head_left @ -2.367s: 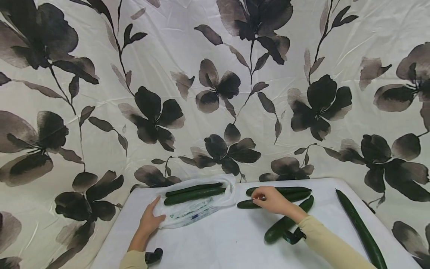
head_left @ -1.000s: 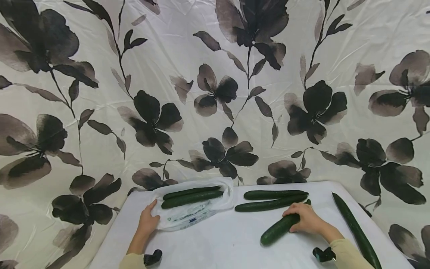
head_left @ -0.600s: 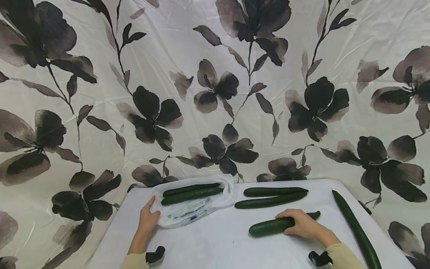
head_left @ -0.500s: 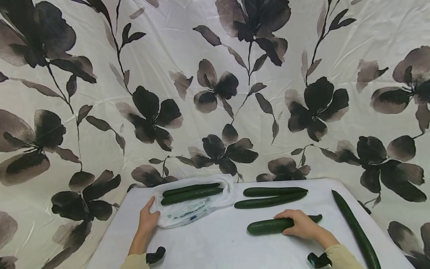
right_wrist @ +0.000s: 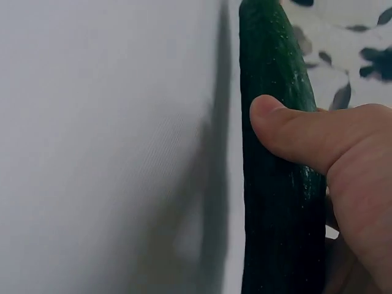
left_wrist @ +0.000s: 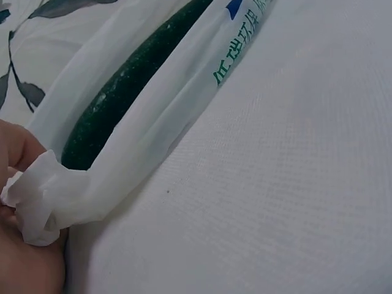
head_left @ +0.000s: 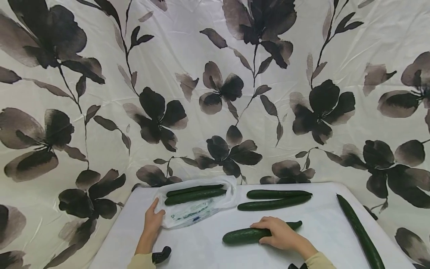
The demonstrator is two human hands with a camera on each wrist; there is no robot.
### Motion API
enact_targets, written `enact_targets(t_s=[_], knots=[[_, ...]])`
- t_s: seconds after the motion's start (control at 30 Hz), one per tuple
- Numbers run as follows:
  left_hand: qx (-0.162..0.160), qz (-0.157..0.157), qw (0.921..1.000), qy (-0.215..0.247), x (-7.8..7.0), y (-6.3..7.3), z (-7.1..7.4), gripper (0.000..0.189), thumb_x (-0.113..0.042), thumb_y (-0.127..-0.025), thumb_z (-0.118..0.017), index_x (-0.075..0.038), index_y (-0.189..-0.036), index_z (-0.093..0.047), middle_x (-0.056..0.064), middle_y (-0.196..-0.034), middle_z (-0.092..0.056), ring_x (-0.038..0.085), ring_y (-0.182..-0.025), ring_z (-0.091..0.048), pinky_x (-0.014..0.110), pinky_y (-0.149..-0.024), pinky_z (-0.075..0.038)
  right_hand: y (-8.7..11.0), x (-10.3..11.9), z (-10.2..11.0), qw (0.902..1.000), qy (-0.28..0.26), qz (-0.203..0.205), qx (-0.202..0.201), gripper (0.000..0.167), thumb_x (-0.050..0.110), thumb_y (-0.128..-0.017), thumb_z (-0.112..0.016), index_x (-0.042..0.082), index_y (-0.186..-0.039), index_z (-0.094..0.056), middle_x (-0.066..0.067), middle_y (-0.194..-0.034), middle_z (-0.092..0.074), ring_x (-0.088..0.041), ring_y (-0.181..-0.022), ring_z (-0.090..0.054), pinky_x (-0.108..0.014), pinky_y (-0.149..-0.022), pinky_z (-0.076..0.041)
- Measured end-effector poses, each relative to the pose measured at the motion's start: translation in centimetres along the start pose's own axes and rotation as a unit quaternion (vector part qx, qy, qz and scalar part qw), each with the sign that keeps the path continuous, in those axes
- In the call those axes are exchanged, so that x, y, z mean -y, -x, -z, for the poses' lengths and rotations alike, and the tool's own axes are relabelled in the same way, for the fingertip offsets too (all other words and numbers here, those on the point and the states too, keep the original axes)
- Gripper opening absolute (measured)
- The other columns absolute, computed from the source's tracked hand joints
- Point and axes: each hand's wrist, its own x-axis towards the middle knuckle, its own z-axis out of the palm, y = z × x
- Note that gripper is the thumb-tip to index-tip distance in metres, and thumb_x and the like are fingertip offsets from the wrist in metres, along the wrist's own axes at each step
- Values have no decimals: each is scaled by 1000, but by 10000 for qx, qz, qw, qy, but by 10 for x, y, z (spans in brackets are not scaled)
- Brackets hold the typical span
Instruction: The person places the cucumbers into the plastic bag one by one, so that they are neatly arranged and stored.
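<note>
Pale yellow sleeves, black wrist cams.

I see a white tabletop [head_left: 208, 257] at 6 o'clock, backed by a cream curtain [head_left: 168, 48] printed with dark flowers.

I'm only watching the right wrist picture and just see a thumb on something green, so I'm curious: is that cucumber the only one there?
Observer: No. In the head view the right hand grips one cucumber, and a pair of cucumbers lies behind it on the table.
Operator: What is the other hand doing?
Observer: The left hand pinches the edge of a white plastic bag.
Operator: Anything in that bag?
Observer: Two bagged cucumbers. One very long cucumber lies apart at the right.
</note>
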Motion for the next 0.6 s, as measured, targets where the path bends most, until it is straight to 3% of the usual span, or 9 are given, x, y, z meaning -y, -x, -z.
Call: enact_targets(t_s=[0.37, 0.6], knots=[[-37, -268, 9996, -93, -2, -4, -4, 62, 5, -95, -37, 3, -153, -15, 25, -158, -10, 40, -145, -5, 51, -116, -9, -69, 38, -22, 9988, -267, 145, -371, 51, 26, -84, -77, 24, -133, -62, 10, -111, -61, -9, -97, -57, -32, -78, -51], [-207, -263, 9989, -343, -6, -2, -8, 64, 8, -91, -37, 5, -152, -18, 27, -157, -13, 43, -144, -8, 53, -115, -11, -107, 52, -29, 9967, -175, 388, -685, 51, 22, -84, -77, 23, -132, -62, 6, -110, -62, -11, -97, -59, -32, -78, -51]])
